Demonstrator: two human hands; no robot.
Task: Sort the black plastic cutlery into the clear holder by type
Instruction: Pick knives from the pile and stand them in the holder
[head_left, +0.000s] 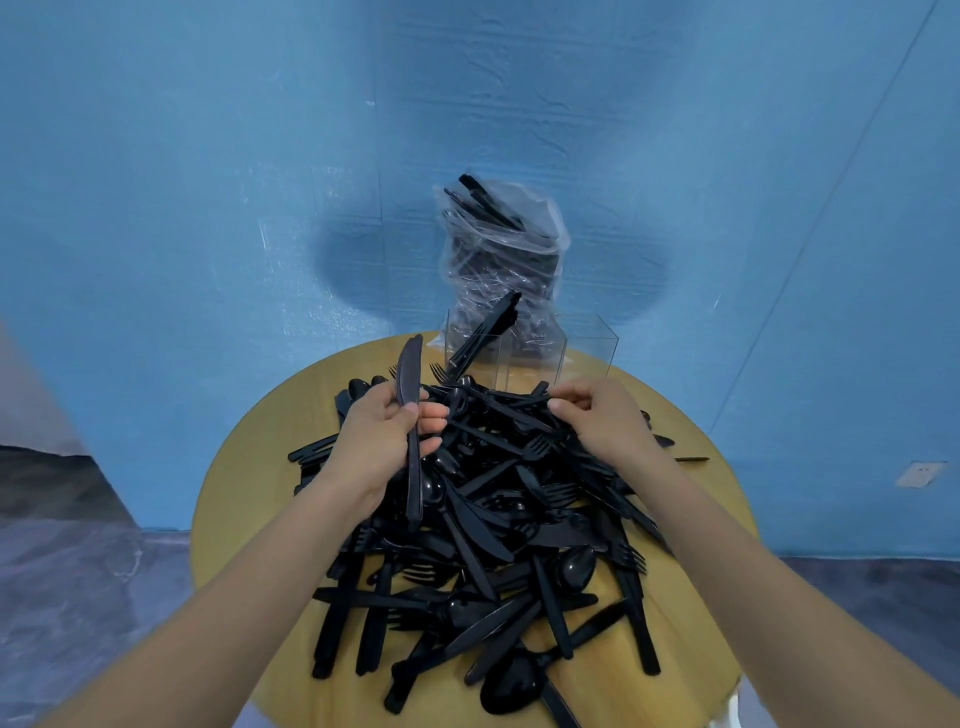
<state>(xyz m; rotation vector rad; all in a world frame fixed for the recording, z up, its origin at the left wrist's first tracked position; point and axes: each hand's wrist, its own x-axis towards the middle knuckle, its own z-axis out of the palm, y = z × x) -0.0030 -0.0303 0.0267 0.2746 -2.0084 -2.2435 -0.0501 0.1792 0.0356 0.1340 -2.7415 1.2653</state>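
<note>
On top of the round yellow wooden counter (244, 499): a big messy heap of black plastic cutlery (498, 525), knives, forks and spoons all mixed up. Behind the heap, at the far edge: the clear plastic holder with square boxes (530, 353), a few black pieces already leaning in its left box, the other boxes looking bare. Behind that: a crinkly clear plastic bag (501, 260) stuffed with more black cutlery. Step in hand, as a guess: picking out one kind from the heap, most likely knives, with nearly all of the sorting yet to do. Left hand (382, 441) raised above the heap, fingers and thumb curled round the handle of a long black plastic knife (410, 410), blade pointing up and away. Right hand (602, 415) low over the far side of the heap, palm down, fingertips pinching something thin and black; too small to tell which kind. Both arms stretched forward from the near edge. Next move, by the look of it: lift the pinched piece free without dragging its tangled neighbours, check its kind, then drop each piece handle-down into the matching box.
</note>
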